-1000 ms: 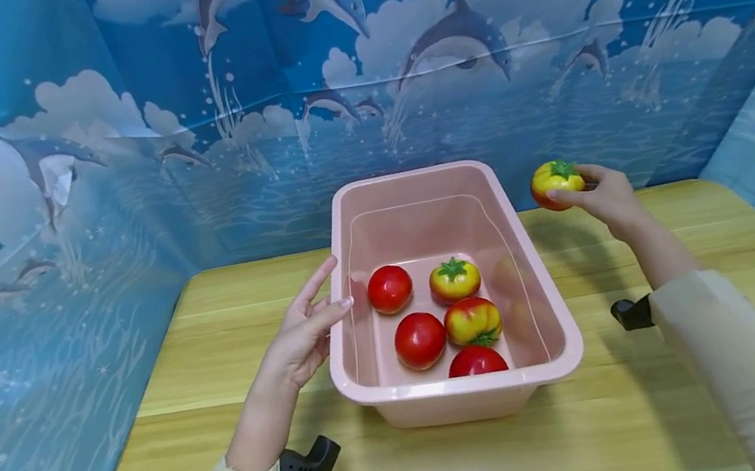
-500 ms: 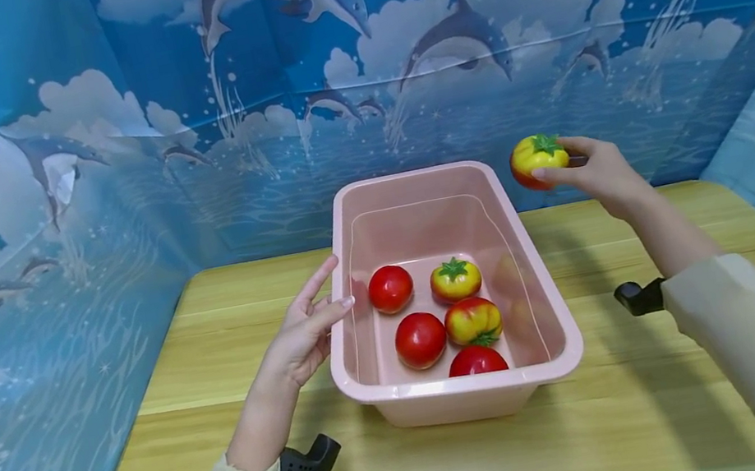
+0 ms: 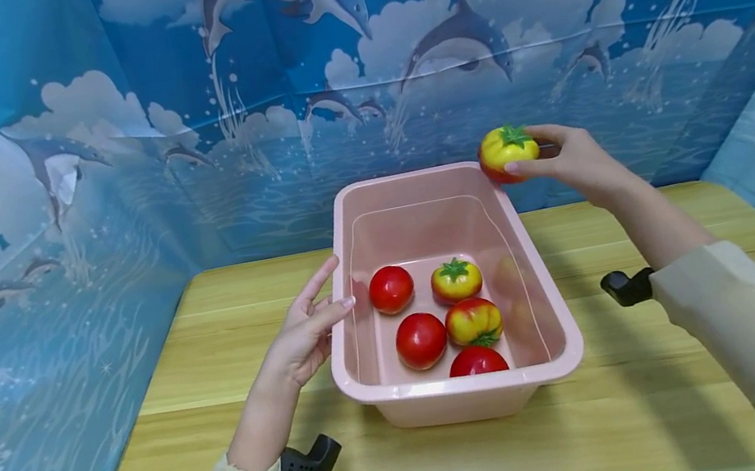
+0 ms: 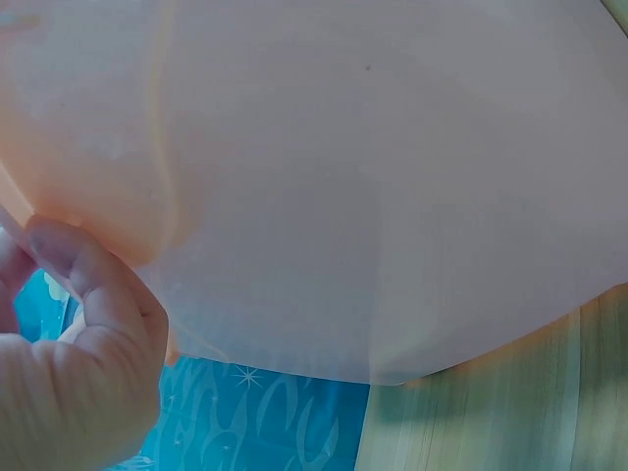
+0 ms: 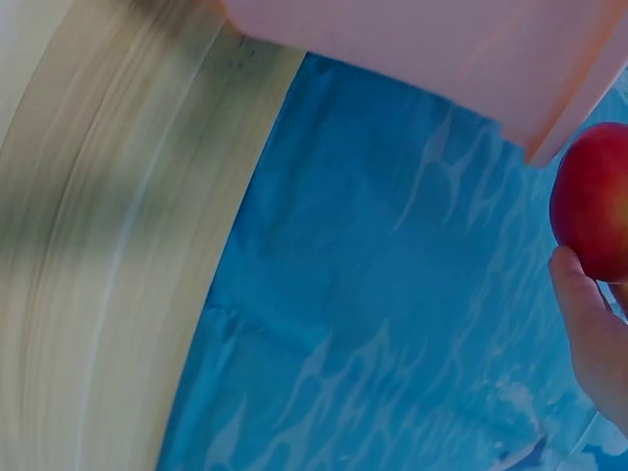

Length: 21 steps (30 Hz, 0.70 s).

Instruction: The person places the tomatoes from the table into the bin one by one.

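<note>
My right hand (image 3: 570,157) grips a yellow-and-red toy-like tomato (image 3: 500,151) with a green leafy top, thumb in front and fingers behind. In the head view it is held up at the back right corner of a pink plastic tub (image 3: 564,329). The right wrist view shows the red underside of the held tomato (image 5: 599,201). My left hand (image 3: 300,336) pinches the tub's left rim, thumb on top and other fingers outside. Inside the tub lie two yellow-red tomatoes (image 3: 455,281) and three red tomatoes (image 3: 421,341); the front wall partly hides the nearest red one.
Beneath the tub is a light wooden table (image 3: 229,335). A blue dolphin-print cloth (image 3: 247,174) hangs behind the table and along both sides. Black wrist-worn devices (image 3: 308,459) stick out from both sleeves.
My right hand has carried the yellow-red tomato upward and to the left, from beside the tub to its back right corner. My left hand and the tub have stayed put.
</note>
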Tool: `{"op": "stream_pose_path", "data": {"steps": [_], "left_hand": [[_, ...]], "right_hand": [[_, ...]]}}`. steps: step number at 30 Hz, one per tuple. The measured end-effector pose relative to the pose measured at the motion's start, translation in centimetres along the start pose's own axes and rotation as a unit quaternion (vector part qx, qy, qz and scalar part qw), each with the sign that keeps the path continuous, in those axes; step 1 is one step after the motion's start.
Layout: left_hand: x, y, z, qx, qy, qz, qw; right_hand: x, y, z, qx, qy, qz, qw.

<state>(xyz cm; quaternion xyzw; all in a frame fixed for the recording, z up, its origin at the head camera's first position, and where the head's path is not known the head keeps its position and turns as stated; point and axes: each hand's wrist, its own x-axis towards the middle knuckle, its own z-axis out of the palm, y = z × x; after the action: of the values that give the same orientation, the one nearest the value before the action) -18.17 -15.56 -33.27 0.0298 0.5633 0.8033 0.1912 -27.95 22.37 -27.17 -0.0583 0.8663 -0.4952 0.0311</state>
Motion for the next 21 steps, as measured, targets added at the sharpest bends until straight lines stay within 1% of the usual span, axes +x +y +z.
{"op": "stream_pose_path", "data": {"steps": [8,17,21], "left_hand": [[0.0,0.1,0.0,-0.001,-0.004,0.002,1.0000],[-0.1,0.0,0.1,0.000,0.001,0.002,1.0000],[0.0,0.0,0.1,0.004,0.002,0.006,1.0000]], "right_hand": [[0.1,-1.1,1.0,0.006,-0.013,-0.015,1.000],[0.7,-1.7,2.3,0.018,-0.028,-0.022,0.999],[0.9,-1.8,3.0,0.025,-0.037,-0.032,0.998]]}}
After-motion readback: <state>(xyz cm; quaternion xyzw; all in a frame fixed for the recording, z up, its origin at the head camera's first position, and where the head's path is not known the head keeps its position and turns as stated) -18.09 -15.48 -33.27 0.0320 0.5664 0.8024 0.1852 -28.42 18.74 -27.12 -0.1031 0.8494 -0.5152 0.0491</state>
